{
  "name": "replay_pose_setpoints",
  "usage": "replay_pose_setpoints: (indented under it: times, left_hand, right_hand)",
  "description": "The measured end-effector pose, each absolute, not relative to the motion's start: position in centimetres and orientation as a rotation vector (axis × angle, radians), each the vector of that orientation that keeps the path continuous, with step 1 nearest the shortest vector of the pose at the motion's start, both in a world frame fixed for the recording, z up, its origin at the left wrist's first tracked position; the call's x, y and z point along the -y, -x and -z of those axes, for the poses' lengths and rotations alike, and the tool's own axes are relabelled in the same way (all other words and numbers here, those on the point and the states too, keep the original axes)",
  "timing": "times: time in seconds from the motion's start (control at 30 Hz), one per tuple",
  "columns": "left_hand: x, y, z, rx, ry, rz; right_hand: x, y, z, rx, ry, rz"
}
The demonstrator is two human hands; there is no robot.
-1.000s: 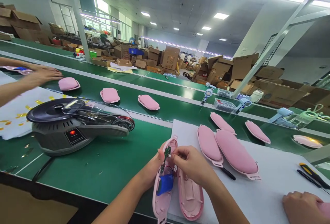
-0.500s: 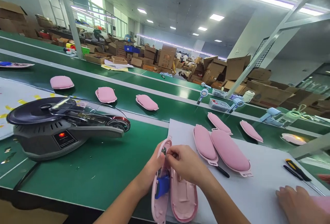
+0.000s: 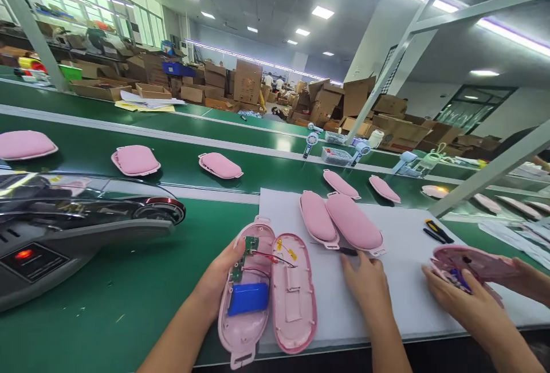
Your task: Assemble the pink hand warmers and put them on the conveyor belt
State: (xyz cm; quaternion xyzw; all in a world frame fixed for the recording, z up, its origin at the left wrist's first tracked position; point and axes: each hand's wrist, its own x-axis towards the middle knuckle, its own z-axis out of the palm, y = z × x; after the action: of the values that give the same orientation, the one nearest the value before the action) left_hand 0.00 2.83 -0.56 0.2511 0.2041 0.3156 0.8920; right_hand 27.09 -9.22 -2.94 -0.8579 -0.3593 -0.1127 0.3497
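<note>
Battery (image 3: 248,299) and board (image 3: 252,244) are sitting in the open case (image 3: 246,333), down at the near edge of the green table (image 3: 201,315). Wires (image 3: 263,254) are running across to its lid (image 3: 296,327), which is lying alongside on the white sheet (image 3: 279,201), yellow tape (image 3: 293,254) showing inside. I'd call the insides largely fitted; closing is looking undone, since the two halves are lying face up. Whether every wire is fixed, I can't tell.

The left hand (image 3: 224,259) is gripping the case by its side, thumb over the rim by the board. The right hand (image 3: 368,281) is reaching out, fingers at a black tool (image 3: 348,251); whether it's pinching it, I can't tell. Two shut cases (image 3: 354,223) are resting just beyond, their contents hidden.

A co-worker's hands (image 3: 458,298) are holding another open case (image 3: 476,264), something blue showing within. Across the table, a clear bin (image 3: 336,157) is holding small parts, some reddish, too small for naming; a blue crate (image 3: 178,69) is standing farther back, its inside hidden.
</note>
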Motion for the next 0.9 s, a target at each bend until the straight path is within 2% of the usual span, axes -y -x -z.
replay_pose_setpoints:
  times: [0.2, 0.53, 0.73, 0.9]
  left_hand:
    - [-3.0, 1.0, -1.1, -0.570, -0.682, -0.759]
    - [-3.6, 0.5, -0.5, -0.696, -0.820, -0.786]
    - [-3.2, 0.4, -0.7, -0.707, -0.885, -0.800]
    - [-3.0, 0.4, -0.9, -0.721, -0.949, -0.827]
  right_hand:
    - [9.0, -28.8, 2.8, 0.955, 2.144, 0.138]
    - [12.2, -25.0, 2.7, 0.853, 1.956, -0.116]
    - [12.6, -23.1, 2.2, 0.857, 1.608, 0.104]
    - [11.5, -23.2, 3.6, 1.149, 1.594, 0.276]
